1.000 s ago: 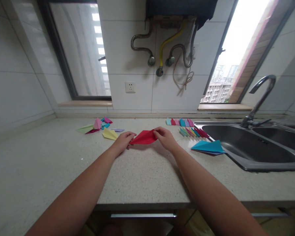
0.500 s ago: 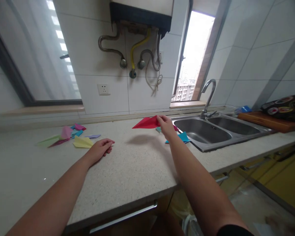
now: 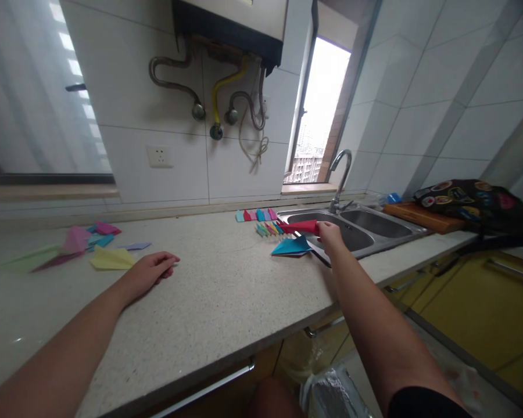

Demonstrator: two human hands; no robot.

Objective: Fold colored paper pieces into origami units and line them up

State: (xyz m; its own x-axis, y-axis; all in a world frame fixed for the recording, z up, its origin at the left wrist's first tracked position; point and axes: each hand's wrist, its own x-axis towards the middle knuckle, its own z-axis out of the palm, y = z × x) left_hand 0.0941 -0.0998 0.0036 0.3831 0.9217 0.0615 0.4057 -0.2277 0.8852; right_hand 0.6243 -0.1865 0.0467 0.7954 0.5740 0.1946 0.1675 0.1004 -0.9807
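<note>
My right hand (image 3: 330, 233) pinches the tail end of a red paper plane (image 3: 303, 226) over the near left corner of the sink, its nose pointing left. Just below it, a blue paper plane (image 3: 291, 247) lies on the counter. Behind are a row of small coloured folded papers (image 3: 257, 215) and a second cluster of coloured folded papers (image 3: 268, 229), partly covered by the red plane. My left hand (image 3: 150, 270) rests on the counter, fingers curled in and nothing seen in them. Beside it lies a yellow paper plane (image 3: 112, 259).
Pink paper planes (image 3: 75, 238), a pale green plane (image 3: 30, 258) and a lilac plane (image 3: 136, 246) lie at the left. The steel sink (image 3: 377, 239) with its faucet (image 3: 340, 174) is at right, beyond it a wooden board (image 3: 403, 216) under a dark patterned bag (image 3: 470, 200).
My right hand has carried the red paper plane rightward, from above the counter to the sink's corner. The view has turned right. My left hand stays resting on the counter.
</note>
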